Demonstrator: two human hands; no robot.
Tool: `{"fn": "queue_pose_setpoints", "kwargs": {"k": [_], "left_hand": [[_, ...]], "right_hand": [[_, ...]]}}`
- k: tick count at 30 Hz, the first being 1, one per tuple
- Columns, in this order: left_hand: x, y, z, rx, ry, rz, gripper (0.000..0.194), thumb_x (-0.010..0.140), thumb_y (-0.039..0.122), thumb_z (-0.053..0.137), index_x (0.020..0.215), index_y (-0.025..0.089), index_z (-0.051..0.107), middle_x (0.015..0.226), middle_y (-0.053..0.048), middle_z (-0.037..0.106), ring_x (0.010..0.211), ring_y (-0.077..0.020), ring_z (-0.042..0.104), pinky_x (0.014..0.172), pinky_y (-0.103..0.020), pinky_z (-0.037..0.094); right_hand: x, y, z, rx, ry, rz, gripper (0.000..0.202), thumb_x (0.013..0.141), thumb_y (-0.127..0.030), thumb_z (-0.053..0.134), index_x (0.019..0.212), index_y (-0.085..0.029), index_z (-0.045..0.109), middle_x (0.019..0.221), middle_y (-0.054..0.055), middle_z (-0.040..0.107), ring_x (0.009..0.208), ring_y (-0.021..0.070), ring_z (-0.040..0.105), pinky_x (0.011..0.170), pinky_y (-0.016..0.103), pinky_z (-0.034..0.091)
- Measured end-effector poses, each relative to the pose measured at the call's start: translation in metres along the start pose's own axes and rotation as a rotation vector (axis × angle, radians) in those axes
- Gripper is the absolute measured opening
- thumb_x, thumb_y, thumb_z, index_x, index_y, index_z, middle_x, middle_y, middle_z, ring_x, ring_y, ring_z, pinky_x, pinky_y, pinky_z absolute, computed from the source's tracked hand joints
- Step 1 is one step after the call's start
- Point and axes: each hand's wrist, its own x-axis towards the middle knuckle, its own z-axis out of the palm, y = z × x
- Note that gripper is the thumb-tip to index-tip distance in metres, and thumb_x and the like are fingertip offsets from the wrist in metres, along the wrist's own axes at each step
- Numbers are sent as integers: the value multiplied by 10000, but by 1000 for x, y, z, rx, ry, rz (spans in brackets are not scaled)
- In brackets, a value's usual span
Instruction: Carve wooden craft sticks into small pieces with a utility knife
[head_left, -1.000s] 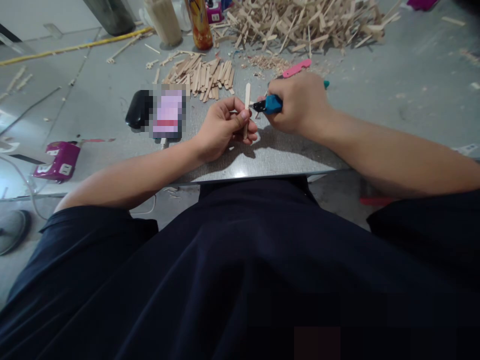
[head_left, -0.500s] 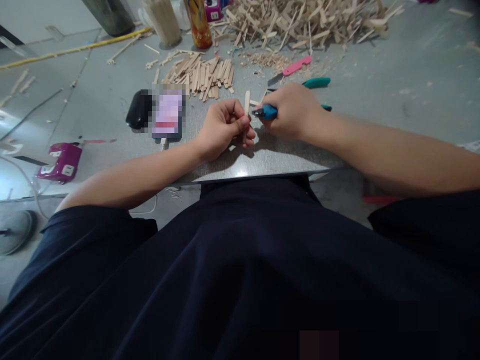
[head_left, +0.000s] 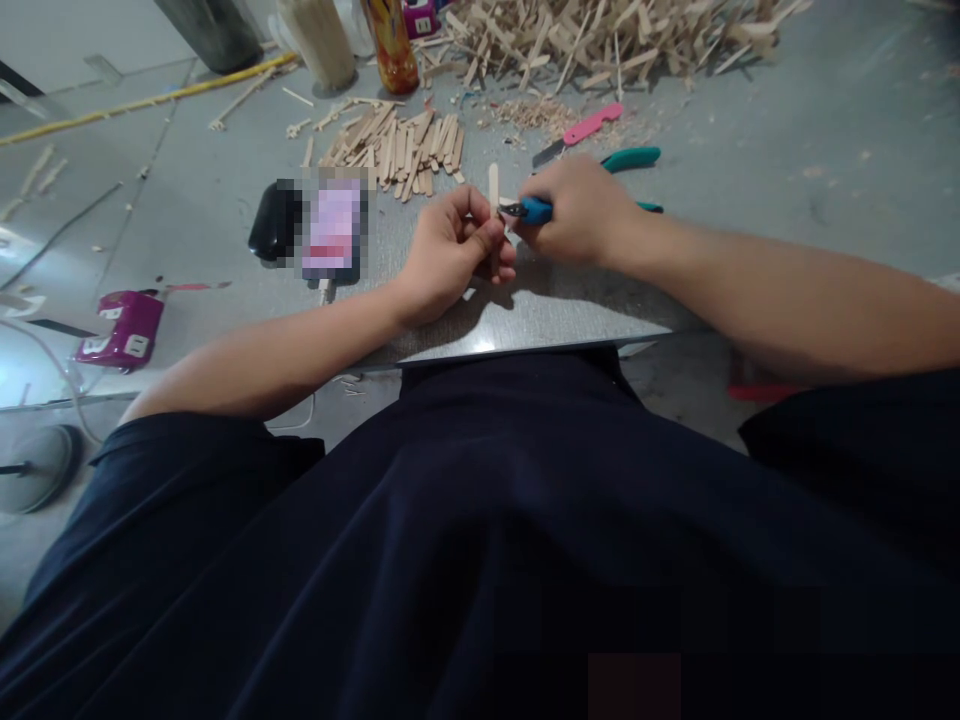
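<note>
My left hand (head_left: 454, 245) pinches a flat wooden stick (head_left: 493, 188) that stands upright between thumb and fingers. My right hand (head_left: 577, 205) is wrapped round blue-handled pliers (head_left: 535, 210), whose dark jaws point left and reach the stick just above my left thumb. A small pale piece of wood shows beside the jaws, partly hidden by my right fingers. Behind my right hand lie a pink-handled knife (head_left: 592, 124) and a green-handled tool (head_left: 631, 158), partly covered by the hand. A pile of short wooden sticks (head_left: 405, 150) lies beyond my left hand.
A phone (head_left: 330, 228) with a cable and a black case (head_left: 275, 222) lie left of my left hand. Farther left is a purple device (head_left: 124, 328). At the back stand an amber bottle (head_left: 394, 50) and a cream container (head_left: 319, 45), beside a large heap of wood pieces (head_left: 600, 40).
The plier jaws have moved left, closing the gap to the stick. My left hand and the stick are slightly higher in view, and the view itself has shifted a little.
</note>
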Motion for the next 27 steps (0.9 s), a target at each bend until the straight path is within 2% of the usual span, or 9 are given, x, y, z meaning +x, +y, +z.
{"fn": "queue_pose_setpoints", "kwargs": {"k": [5,9,14,18,22,27], "left_hand": [[1,4,-1,6,45,28,239,1188,165,701,997,240,578,758,60,771,664,-117,809,698,-235,667],[2,5,-3,1,51,44,246,1155,87,697,991,239,596,797,48,798,696,-117,816,725,-248,680],[1,6,-4,0,38,57,268,1138,30,682,972,228,613,806,43,805,690,-104,806,702,-226,667],[1,6,-5,23,53,31,245,1150,67,707,981,225,626,813,40,813,693,-98,805,715,-214,671],[1,3,-8,12,41,27,241,1122,150,822,988,227,638,835,30,822,707,-109,816,751,-230,691],[-2,5,-8,-13,21,7,234,1105,178,851,985,225,655,840,17,830,726,-126,828,781,-260,704]], "right_hand": [[3,8,0,-21,102,-15,266,1059,-383,625,809,-309,676,1025,112,866,934,312,715,817,436,430],[2,12,0,28,103,25,292,1081,-474,612,841,-356,730,1095,59,900,978,324,726,881,451,488],[3,13,0,-42,88,17,259,1048,-479,629,872,-333,751,1088,93,891,1040,358,791,888,474,534],[4,11,1,-71,85,18,243,1034,-423,630,808,-355,688,1064,65,889,1034,357,787,873,475,538],[6,13,1,-111,74,-8,199,1017,-334,689,820,-308,677,1018,95,872,1014,352,801,822,449,511],[3,15,-2,-57,54,-51,247,1041,-384,658,806,-315,623,1004,78,854,997,329,770,834,426,503]]}}
